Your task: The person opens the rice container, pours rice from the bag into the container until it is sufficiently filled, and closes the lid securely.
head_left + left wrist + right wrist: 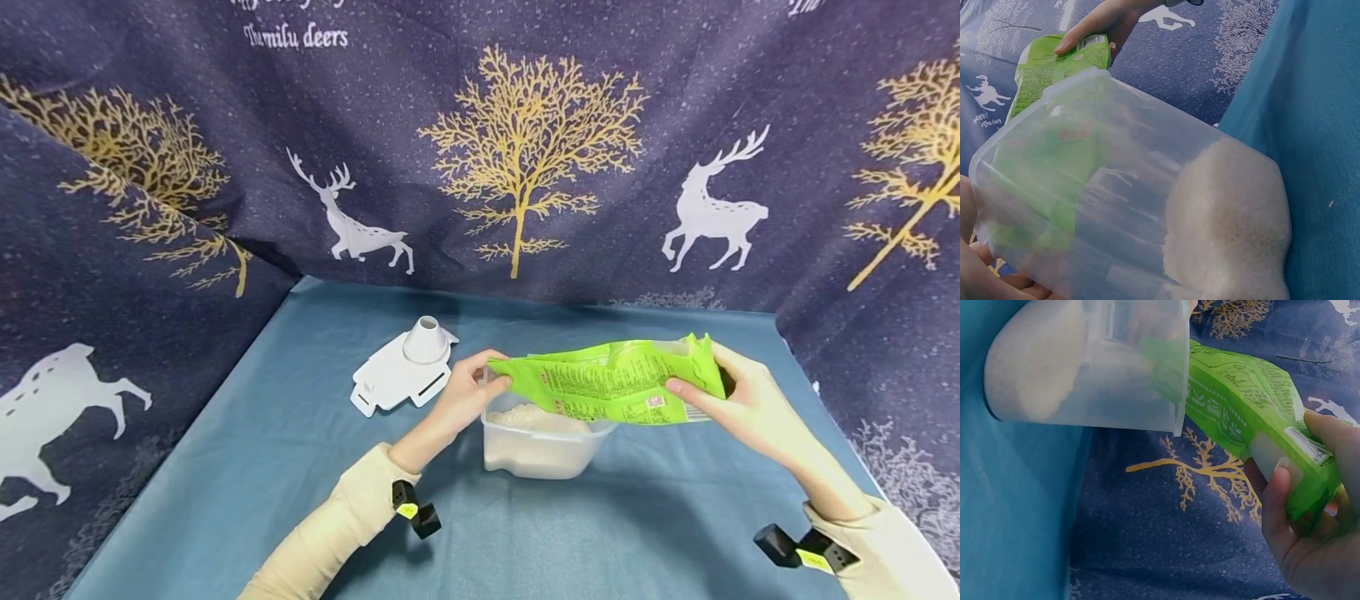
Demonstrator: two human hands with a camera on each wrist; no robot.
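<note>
Even, soft overhead light fills the head view, casting faint shadows beneath the clear plastic container of white grains (536, 446) onto the teal tablecloth (300, 467). Wide-angle distortion bends the edges. Both wrist views are dimmer, with blurred close foregrounds.

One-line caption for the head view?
Both hands, left hand and right hand, hold a green bag over a clear container of rice.

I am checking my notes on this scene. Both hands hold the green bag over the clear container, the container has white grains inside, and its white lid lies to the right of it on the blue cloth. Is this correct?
Not quite: in the head view the white lid lies to the left of the clear container, beyond the left hand. The rest holds: left and right hand hold the green bag over the container, which has white grains inside.
</note>
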